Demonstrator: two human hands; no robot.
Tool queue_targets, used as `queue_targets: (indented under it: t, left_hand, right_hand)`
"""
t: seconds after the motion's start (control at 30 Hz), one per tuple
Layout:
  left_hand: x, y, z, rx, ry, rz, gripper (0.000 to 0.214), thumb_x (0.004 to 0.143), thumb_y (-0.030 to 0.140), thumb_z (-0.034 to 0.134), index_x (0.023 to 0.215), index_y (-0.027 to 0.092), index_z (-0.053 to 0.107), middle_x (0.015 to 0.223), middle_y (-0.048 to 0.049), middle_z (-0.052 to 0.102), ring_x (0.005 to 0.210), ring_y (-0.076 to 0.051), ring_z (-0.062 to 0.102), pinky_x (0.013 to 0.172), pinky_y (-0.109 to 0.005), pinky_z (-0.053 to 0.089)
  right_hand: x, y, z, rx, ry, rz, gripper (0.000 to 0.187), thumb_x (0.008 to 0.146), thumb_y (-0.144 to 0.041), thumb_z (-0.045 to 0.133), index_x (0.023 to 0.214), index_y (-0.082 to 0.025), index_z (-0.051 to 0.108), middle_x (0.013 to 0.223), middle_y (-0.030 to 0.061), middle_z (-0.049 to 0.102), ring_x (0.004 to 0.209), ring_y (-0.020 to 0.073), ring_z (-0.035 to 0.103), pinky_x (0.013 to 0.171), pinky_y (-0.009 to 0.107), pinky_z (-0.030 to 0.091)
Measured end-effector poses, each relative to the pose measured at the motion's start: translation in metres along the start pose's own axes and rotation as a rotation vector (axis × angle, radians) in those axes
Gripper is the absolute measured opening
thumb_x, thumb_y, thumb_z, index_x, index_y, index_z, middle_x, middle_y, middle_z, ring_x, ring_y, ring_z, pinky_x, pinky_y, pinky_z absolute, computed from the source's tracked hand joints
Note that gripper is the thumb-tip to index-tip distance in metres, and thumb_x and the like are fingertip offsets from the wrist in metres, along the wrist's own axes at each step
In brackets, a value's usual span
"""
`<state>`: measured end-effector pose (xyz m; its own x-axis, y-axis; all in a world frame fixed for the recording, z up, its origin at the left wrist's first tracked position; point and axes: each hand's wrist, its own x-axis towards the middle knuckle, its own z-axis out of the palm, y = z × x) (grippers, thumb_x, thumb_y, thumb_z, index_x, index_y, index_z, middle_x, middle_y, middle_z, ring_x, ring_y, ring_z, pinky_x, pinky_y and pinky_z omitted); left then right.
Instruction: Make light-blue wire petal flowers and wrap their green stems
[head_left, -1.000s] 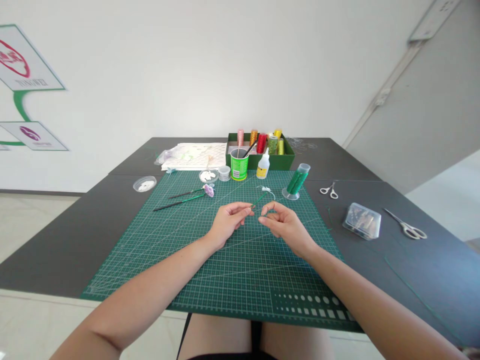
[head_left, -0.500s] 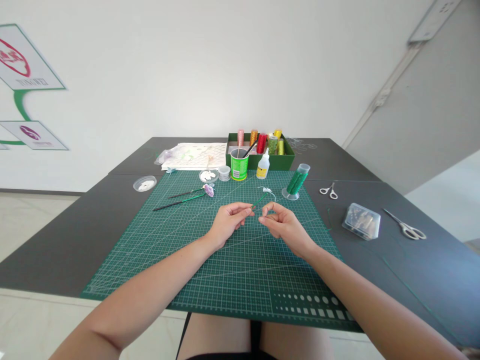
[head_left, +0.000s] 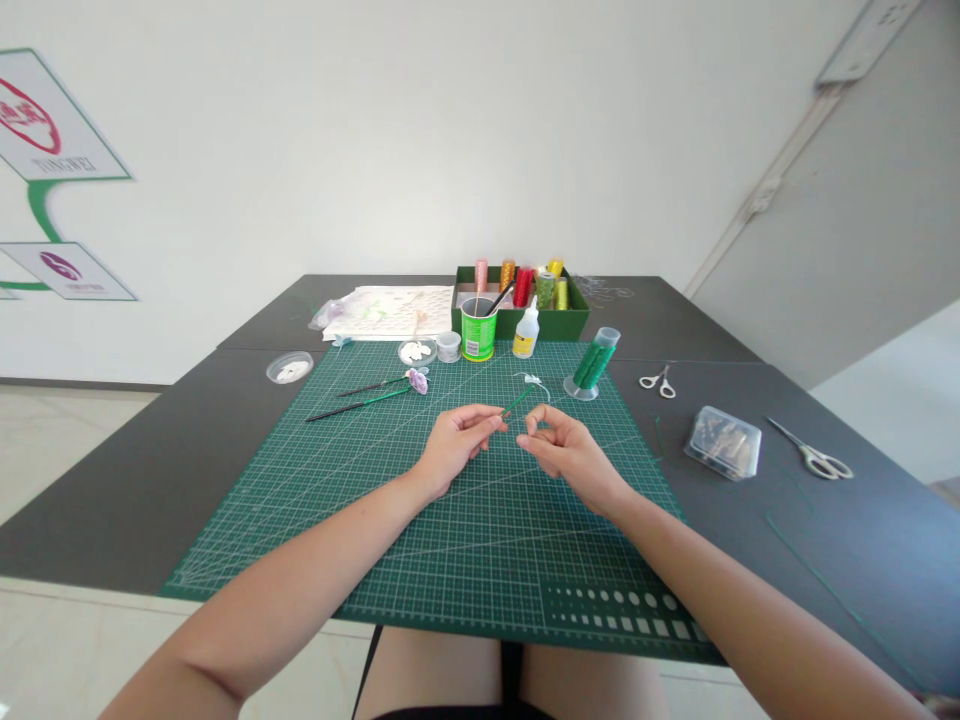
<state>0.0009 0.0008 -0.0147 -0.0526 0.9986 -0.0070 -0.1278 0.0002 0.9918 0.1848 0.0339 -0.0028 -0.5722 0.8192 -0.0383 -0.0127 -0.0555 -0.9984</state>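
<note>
My left hand (head_left: 466, 438) pinches a thin green stem (head_left: 517, 401), which slants up and to the right from the fingertips. Close by the stem's far end is a small whitish piece with fine threads (head_left: 532, 380); I cannot tell whether the two are joined. Just to the right, my right hand (head_left: 561, 443) is closed, thumb and index finger curled toward each other. Anything between those fingers is too fine to make out. Both hands hover over the green cutting mat (head_left: 450, 540). Beyond the right hand a spool of green thread (head_left: 594, 364) stands tilted on a clear base.
Two dark sticks with green ends, one by a purple flower (head_left: 417, 381), lie left. Behind are a glue bottle (head_left: 526, 333), a green can (head_left: 478, 335) and a box of thread spools (head_left: 570, 323). Right are small scissors (head_left: 658, 382), a clear case (head_left: 723, 443) and larger scissors (head_left: 814, 460).
Hardly anything differs. Both hands keep their place, and the green stem stays in my left fingers with at most a slight shift.
</note>
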Motion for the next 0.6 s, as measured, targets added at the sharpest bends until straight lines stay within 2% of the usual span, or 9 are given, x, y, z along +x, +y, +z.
queue_targets:
  t: [0.2, 0.23, 0.3, 0.33, 0.4, 0.5, 0.6]
  left_hand:
    - [0.003, -0.001, -0.003, 0.090, 0.070, 0.040, 0.033, 0.079, 0.037, 0.073, 0.102, 0.014, 0.076, 0.084, -0.0074, 0.076, 0.053, -0.008, 0.049, 0.046, -0.021, 0.034]
    - [0.004, -0.001, -0.004, 0.117, 0.081, 0.050, 0.032, 0.079, 0.037, 0.072, 0.101, 0.014, 0.076, 0.084, -0.0075, 0.076, 0.053, -0.009, 0.050, 0.046, -0.021, 0.035]
    - [0.006, -0.003, -0.006, 0.177, 0.086, 0.060, 0.030, 0.079, 0.035, 0.071, 0.099, 0.014, 0.077, 0.083, -0.0073, 0.076, 0.054, -0.010, 0.052, 0.050, -0.022, 0.041]
    - [0.007, -0.003, -0.007, 0.209, 0.078, 0.059, 0.028, 0.079, 0.034, 0.071, 0.098, 0.014, 0.077, 0.082, -0.0070, 0.077, 0.054, -0.010, 0.053, 0.052, -0.023, 0.043]
    - [0.007, -0.004, -0.008, 0.279, 0.044, 0.049, 0.026, 0.079, 0.032, 0.069, 0.097, 0.015, 0.077, 0.081, -0.0062, 0.077, 0.054, -0.011, 0.055, 0.056, -0.025, 0.047]
    - [0.006, -0.004, -0.008, 0.393, -0.023, 0.034, 0.026, 0.081, 0.031, 0.066, 0.099, 0.016, 0.078, 0.082, -0.0049, 0.077, 0.055, -0.012, 0.058, 0.058, -0.025, 0.047]
    - [0.000, -0.003, -0.004, 0.503, -0.103, 0.036, 0.023, 0.083, 0.031, 0.067, 0.096, 0.018, 0.079, 0.082, -0.0040, 0.078, 0.063, -0.014, 0.064, 0.060, -0.025, 0.048]
  right_hand:
    - [-0.004, -0.005, -0.002, -0.354, 0.002, -0.124, 0.023, 0.087, -0.041, 0.065, 0.090, -0.019, 0.066, 0.047, -0.0107, 0.026, 0.045, 0.0078, 0.022, 0.045, 0.023, 0.020]
    - [-0.006, -0.007, -0.002, -0.410, 0.001, -0.161, 0.023, 0.088, -0.041, 0.062, 0.090, -0.019, 0.069, 0.048, -0.0088, 0.032, 0.045, 0.0083, 0.025, 0.045, 0.024, 0.022]
    - [-0.011, -0.014, -0.003, -0.486, -0.011, -0.247, 0.026, 0.091, -0.040, 0.058, 0.088, -0.019, 0.074, 0.057, -0.0016, 0.055, 0.048, 0.0096, 0.038, 0.047, 0.025, 0.029]
    - [-0.014, -0.018, -0.004, -0.511, -0.022, -0.289, 0.028, 0.092, -0.039, 0.057, 0.088, -0.019, 0.076, 0.066, 0.0019, 0.064, 0.051, 0.0103, 0.044, 0.048, 0.025, 0.032]
    - [-0.019, -0.025, -0.006, -0.540, -0.037, -0.347, 0.030, 0.093, -0.038, 0.057, 0.090, -0.018, 0.079, 0.075, 0.0043, 0.072, 0.052, 0.0106, 0.049, 0.048, 0.025, 0.034]
    - [-0.024, -0.031, -0.011, -0.561, -0.027, -0.382, 0.033, 0.094, -0.040, 0.057, 0.092, -0.018, 0.081, 0.062, 0.0022, 0.068, 0.044, 0.0088, 0.042, 0.043, 0.024, 0.030]
    - [-0.024, -0.032, -0.015, -0.572, -0.008, -0.412, 0.033, 0.095, -0.041, 0.057, 0.094, -0.019, 0.082, 0.063, 0.0022, 0.070, 0.043, 0.0086, 0.043, 0.042, 0.024, 0.031]
